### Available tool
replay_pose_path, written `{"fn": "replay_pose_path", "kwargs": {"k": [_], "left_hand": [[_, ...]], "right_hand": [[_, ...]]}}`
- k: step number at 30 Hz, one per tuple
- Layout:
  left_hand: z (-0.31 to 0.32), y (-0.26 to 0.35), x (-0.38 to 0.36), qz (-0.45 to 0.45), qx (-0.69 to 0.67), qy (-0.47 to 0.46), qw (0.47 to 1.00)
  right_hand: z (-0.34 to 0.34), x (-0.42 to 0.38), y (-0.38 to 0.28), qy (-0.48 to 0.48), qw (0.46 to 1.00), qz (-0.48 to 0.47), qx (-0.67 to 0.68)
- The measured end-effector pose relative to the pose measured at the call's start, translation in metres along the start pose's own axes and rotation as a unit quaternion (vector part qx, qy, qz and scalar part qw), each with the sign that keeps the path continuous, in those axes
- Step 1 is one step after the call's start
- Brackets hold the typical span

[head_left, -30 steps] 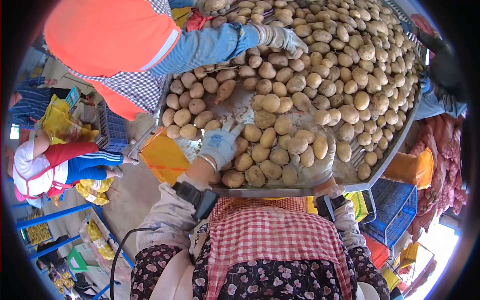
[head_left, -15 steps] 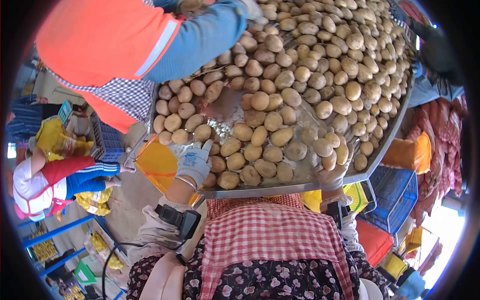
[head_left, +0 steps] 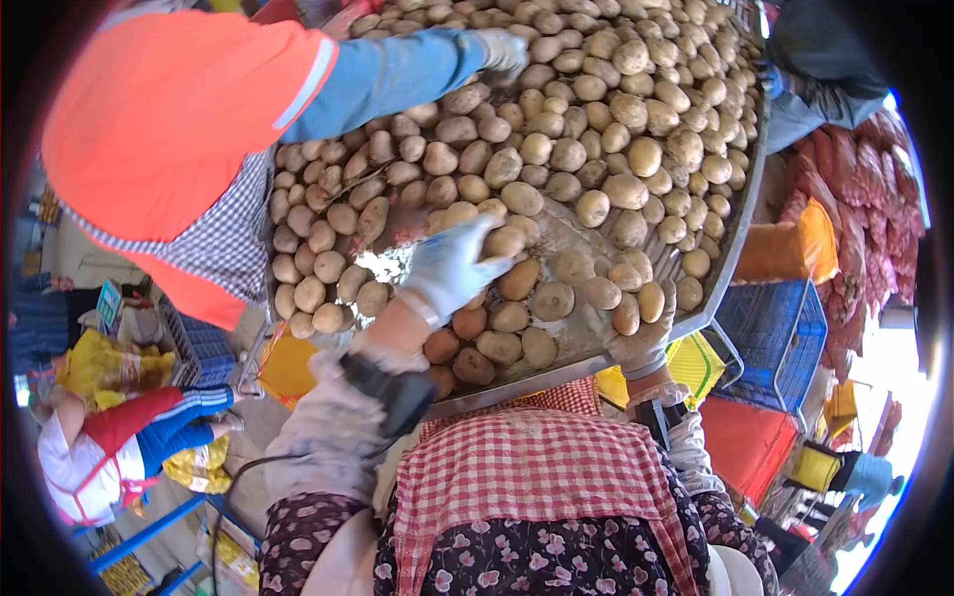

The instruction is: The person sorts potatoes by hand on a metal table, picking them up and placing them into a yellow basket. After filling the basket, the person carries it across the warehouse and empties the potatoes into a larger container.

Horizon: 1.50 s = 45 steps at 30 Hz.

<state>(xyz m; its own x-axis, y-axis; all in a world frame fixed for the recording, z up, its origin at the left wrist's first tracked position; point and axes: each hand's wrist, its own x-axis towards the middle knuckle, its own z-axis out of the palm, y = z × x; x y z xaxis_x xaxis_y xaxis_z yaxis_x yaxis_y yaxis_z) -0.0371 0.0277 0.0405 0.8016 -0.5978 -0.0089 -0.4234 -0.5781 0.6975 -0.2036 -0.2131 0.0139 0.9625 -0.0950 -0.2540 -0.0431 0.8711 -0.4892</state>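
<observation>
A big metal sorting tray (head_left: 556, 372) holds a heap of brown potatoes (head_left: 596, 119). My left hand (head_left: 449, 266), in a pale glove, reaches over the near part of the heap with fingers spread. Its fingertips touch one potato (head_left: 505, 241). My right hand (head_left: 644, 343), also gloved, lies at the tray's near right edge. It is cupped against two potatoes (head_left: 626, 313) without clearly closing on either. A co-worker in an orange vest (head_left: 169, 129) leans in from the left, with a gloved hand (head_left: 500, 47) on the far potatoes.
Another person's blue sleeve (head_left: 795, 109) rests at the tray's far right corner. Yellow bags hang under the tray at left (head_left: 286, 366) and right (head_left: 696, 366). A blue crate (head_left: 773, 333), an orange sack (head_left: 800, 248) and red net sacks (head_left: 860, 199) stand right. A person (head_left: 109, 447) crouches lower left.
My left hand has moved from the tray's near left edge up and right onto the heap. My right hand has stayed at the near right edge. The co-worker's hand has shifted farther up the heap.
</observation>
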Motion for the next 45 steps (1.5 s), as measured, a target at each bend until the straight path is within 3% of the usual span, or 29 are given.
{"fn": "replay_pose_path", "kwargs": {"k": [1,2,4,5,6,8,11,13,14,15,16,17,19,21,22,23,24,25,26,27,28,33,35,37,39,41,43,44,45], "left_hand": [[0.015,0.008,0.020,0.036,0.062,-0.022,0.997],[0.024,0.019,0.035,0.051,0.058,-0.033,0.996],[0.041,0.042,0.058,0.000,0.252,-0.165,0.953],[0.043,0.051,0.065,0.019,0.250,-0.174,0.952],[0.042,0.058,0.069,0.021,0.283,-0.233,0.930],[0.041,0.063,0.084,0.020,0.329,-0.330,0.885],[0.040,0.070,0.094,0.059,0.363,-0.380,0.849],[0.038,0.062,0.095,0.096,0.343,-0.364,0.861],[0.031,0.056,0.097,0.079,0.286,-0.371,0.880],[0.024,0.049,0.093,0.069,0.213,-0.315,0.922],[0.037,0.020,0.090,0.042,-0.057,-0.263,0.962],[0.053,-0.004,0.085,0.009,-0.323,-0.191,0.927],[0.041,0.037,0.064,-0.061,-0.571,-0.223,0.788],[0.050,0.104,0.029,-0.068,-0.526,-0.187,0.827],[0.075,0.118,0.018,-0.001,-0.436,-0.154,0.887],[0.109,0.125,0.013,0.143,-0.390,-0.140,0.899],[0.115,0.153,0.004,0.207,-0.195,-0.081,0.955],[0.120,0.180,-0.004,0.269,0.006,-0.020,0.963],[0.136,0.192,-0.006,0.252,-0.028,-0.031,0.967],[0.155,0.203,-0.004,0.239,-0.066,-0.047,0.968],[0.174,0.212,-0.001,0.275,-0.053,-0.065,0.958],[0.289,0.308,-0.018,0.217,-0.184,-0.254,0.924],[0.338,0.349,-0.025,0.232,-0.188,-0.333,0.895],[0.385,0.396,-0.039,0.165,-0.208,-0.414,0.871],[0.430,0.447,-0.042,0.133,-0.217,-0.543,0.800],[0.460,0.510,-0.046,0.261,-0.177,-0.524,0.791],[0.545,0.536,-0.046,0.194,-0.318,-0.567,0.735],[0.534,0.564,-0.047,0.118,-0.294,-0.610,0.726],[0.518,0.588,-0.048,0.041,-0.267,-0.648,0.712]], "right_hand": [[0.000,-0.005,0.001,-0.032,0.989,-0.036,-0.141],[-0.003,-0.009,0.002,-0.020,0.989,-0.050,-0.141],[-0.020,-0.015,0.004,0.018,0.992,-0.095,0.086],[-0.007,-0.016,0.003,0.031,0.972,-0.120,0.198],[0.008,-0.024,-0.007,-0.027,0.975,-0.037,0.217],[0.005,-0.028,-0.008,-0.021,0.975,-0.063,0.212],[-0.002,-0.044,-0.001,-0.029,0.976,-0.104,0.190],[-0.003,-0.054,-0.004,0.122,0.970,-0.099,0.185],[-0.005,-0.054,-0.005,0.143,0.969,-0.109,0.168],[-0.006,-0.056,-0.008,0.141,0.968,-0.114,0.171],[-0.007,-0.058,-0.010,0.111,0.973,-0.108,0.173],[-0.009,-0.060,-0.011,0.082,0.976,-0.100,0.175],[-0.017,-0.060,-0.011,0.051,0.976,-0.091,0.192],[-0.019,-0.061,-0.016,0.014,0.975,-0.082,0.206],[-0.014,-0.063,-0.022,0.016,0.977,-0.068,0.200],[-0.014,-0.066,-0.027,0.020,0.979,-0.057,0.193],[-0.024,-0.068,-0.028,0.025,0.965,-0.059,0.256],[-0.030,-0.077,-0.036,0.025,0.960,-0.044,0.276],[-0.033,-0.092,-0.048,0.077,0.957,-0.036,0.279],[-0.039,-0.109,-0.062,0.133,0.950,-0.034,0.281],[-0.056,-0.126,-0.071,0.089,0.957,-0.060,0.270],[-0.123,-0.241,-0.134,0.113,0.938,-0.155,0.290],[-0.148,-0.291,-0.152,0.132,0.917,-0.222,0.304],[-0.166,-0.341,-0.169,0.224,0.887,-0.271,0.300],[-0.195,-0.382,-0.180,0.215,0.850,-0.350,0.329],[-0.213,-0.418,-0.210,0.278,0.815,-0.435,0.265],[-0.224,-0.453,-0.250,0.321,0.771,-0.496,0.236],[-0.273,-0.478,-0.253,0.338,0.754,-0.506,0.246],[-0.293,-0.492,-0.260,0.443,0.683,-0.470,0.341]]}}
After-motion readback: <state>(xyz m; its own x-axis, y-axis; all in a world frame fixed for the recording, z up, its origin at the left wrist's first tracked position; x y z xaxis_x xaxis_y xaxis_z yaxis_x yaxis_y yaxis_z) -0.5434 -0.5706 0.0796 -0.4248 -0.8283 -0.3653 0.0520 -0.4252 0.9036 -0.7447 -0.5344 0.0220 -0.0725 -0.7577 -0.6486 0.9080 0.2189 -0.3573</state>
